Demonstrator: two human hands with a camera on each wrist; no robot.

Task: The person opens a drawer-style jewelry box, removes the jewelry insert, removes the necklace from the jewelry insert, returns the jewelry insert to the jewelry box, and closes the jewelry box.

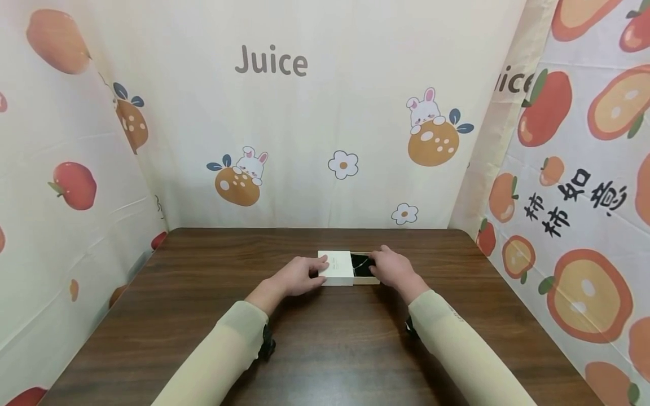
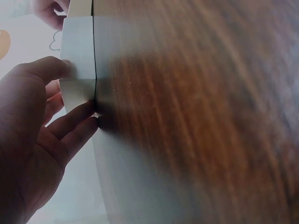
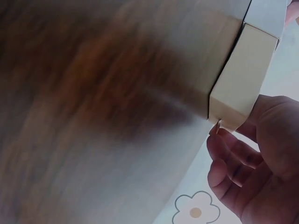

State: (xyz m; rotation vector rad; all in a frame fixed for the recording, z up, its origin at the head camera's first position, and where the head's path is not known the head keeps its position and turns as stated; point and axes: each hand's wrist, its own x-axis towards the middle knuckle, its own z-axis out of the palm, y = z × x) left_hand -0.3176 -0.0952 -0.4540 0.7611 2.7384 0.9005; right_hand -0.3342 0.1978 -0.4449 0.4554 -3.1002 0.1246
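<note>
A white box sleeve [image 1: 336, 268] lies on the table with its tray [image 1: 367, 280] partly slid out to the right. Black lining [image 1: 359, 264] shows inside the tray, and a thin chain lies on it. My left hand [image 1: 301, 276] grips the sleeve's left end, thumb on the near side. At the tray's right end, my right hand [image 1: 396, 269] holds the end wall with its fingers. In the right wrist view a small tab [image 3: 218, 126] sticks out at the tray's end beside the fingertips of my right hand [image 3: 266, 163].
The brown wooden table [image 1: 325, 349] extends around the box on all sides. Behind it hangs a cream curtain [image 1: 304, 113] printed with fruit, rabbits and flowers, and similar printed cloth [image 1: 569, 225] hangs at the right and left.
</note>
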